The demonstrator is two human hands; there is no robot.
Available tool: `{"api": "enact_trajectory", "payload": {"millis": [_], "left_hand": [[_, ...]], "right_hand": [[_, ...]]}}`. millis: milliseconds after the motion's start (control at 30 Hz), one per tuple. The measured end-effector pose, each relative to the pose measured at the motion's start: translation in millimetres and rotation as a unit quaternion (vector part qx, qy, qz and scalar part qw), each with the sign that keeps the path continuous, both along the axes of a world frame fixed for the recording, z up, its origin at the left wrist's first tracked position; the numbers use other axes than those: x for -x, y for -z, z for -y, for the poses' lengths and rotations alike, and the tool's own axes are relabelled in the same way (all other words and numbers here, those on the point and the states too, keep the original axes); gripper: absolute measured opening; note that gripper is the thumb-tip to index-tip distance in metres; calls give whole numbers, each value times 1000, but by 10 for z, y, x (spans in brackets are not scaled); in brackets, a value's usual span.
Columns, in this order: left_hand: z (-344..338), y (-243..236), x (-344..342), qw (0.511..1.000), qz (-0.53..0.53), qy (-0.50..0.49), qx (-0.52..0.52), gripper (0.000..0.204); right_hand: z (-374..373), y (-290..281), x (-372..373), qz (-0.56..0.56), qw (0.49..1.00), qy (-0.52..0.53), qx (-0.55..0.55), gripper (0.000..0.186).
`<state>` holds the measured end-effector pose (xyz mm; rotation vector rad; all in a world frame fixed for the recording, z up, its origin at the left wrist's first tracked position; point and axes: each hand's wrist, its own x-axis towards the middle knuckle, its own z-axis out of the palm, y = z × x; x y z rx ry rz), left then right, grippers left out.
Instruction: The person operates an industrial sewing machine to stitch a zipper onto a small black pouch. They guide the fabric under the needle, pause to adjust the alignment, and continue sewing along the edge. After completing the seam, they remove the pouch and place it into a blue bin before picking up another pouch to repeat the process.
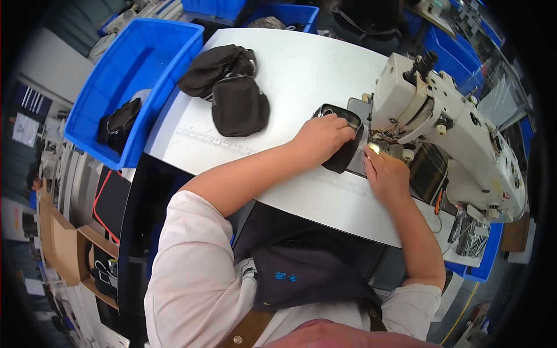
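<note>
My left hand [328, 136] grips a dark pouch [342, 156] with a zipper, held at the sewing machine's left side on the white table [296, 69]. My right hand [383, 171] is closed beside it, fingertips by the lit needle area of the white sewing machine [470, 145]; what they hold, if anything, is hidden. Several dark brown pouches [238, 104] lie in a loose pile on the table's left half, behind my left forearm.
A blue bin [79, 130] with a dark item stands against the table's left edge. More blue bins [212, 10] are beyond the far edge. Metal tools [473, 238] lie at the right edge. An open cardboard box [61, 243] is at the lower left.
</note>
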<state>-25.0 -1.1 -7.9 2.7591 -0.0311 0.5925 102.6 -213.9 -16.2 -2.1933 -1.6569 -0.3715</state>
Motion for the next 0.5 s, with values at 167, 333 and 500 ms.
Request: {"api": "enact_trajectory", "payload": {"millis": [167,333,500], "left_hand": [[-48,-59,577,990,67,-122,9,66],[1,33,1177,966,4,-252,57,78],[33,56,1553,971,-53,-202,112,65]], "right_hand": [[8,98,14,13,1000,7,-4,26],[50,86,-4,29,999,9,-13,25],[44,100,-13,41,999,0,-29,24]]}}
